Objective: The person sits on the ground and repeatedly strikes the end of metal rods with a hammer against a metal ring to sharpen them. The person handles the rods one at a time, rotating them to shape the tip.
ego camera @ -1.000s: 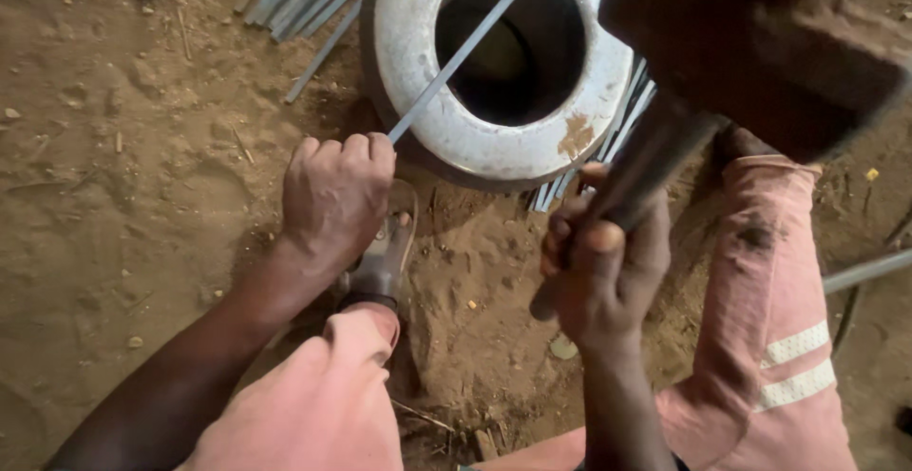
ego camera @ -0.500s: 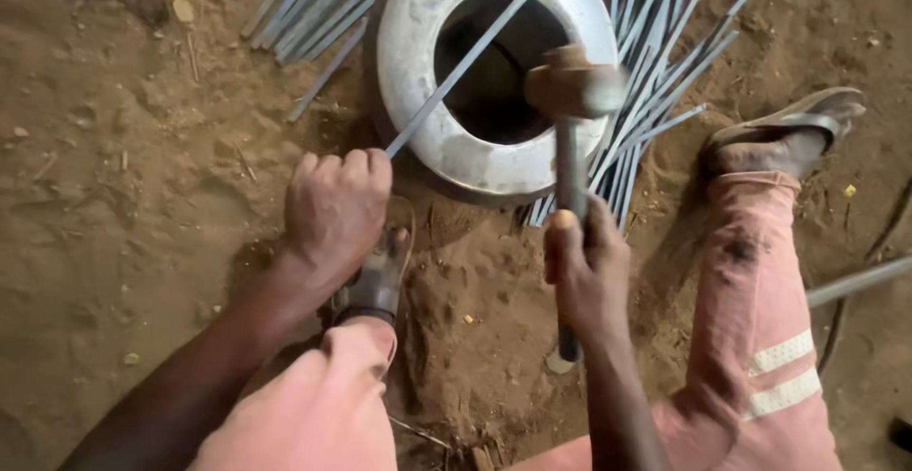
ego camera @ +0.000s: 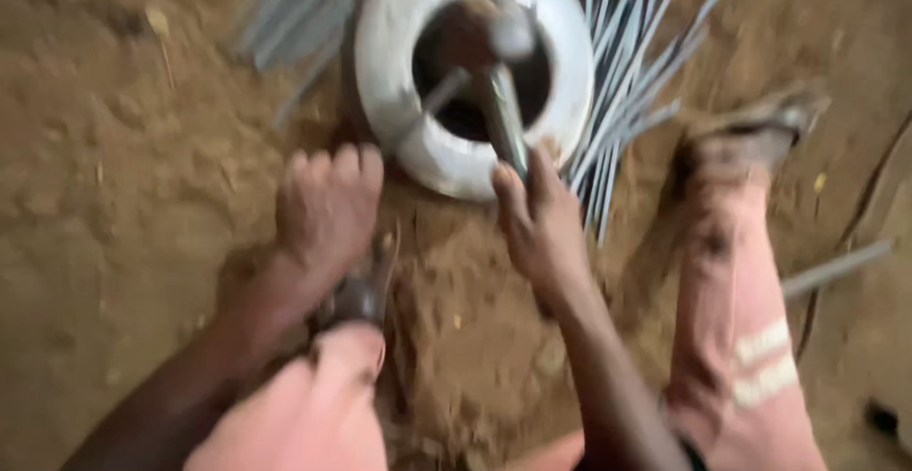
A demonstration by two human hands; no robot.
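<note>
While the whole view is smeared by motion, the right hand [ego camera: 543, 229] shows its grip wrapped tight around the dark wooden handle of a metal-headed hammer [ego camera: 501, 115], whose blurred head sits over the dark opening of a round white-painted metal ring [ego camera: 399, 72] lying on the brown dirt floor [ego camera: 123, 205]. A thin grey metal rod [ego camera: 445, 91] runs slantwise from the ring's opening down toward the left hand [ego camera: 323, 219]. That hand lies knuckles up on the dirt just beside the ring's near rim, fingers curled under; whether its grip pinches the rod's end cannot be told through the blur. Beneath the left wrist lies a worn dark sandal [ego camera: 356, 291], touching a pink-trousered knee [ego camera: 313, 405]. A loose bundle of thin grey metal rods [ego camera: 632, 101] fans out on the floor just right of the ring, more of them beyond its upper left. Further right, a pink trouser leg with pale reflective stripes [ego camera: 731, 338] ends in a second sandalled foot [ego camera: 750, 139].
</note>
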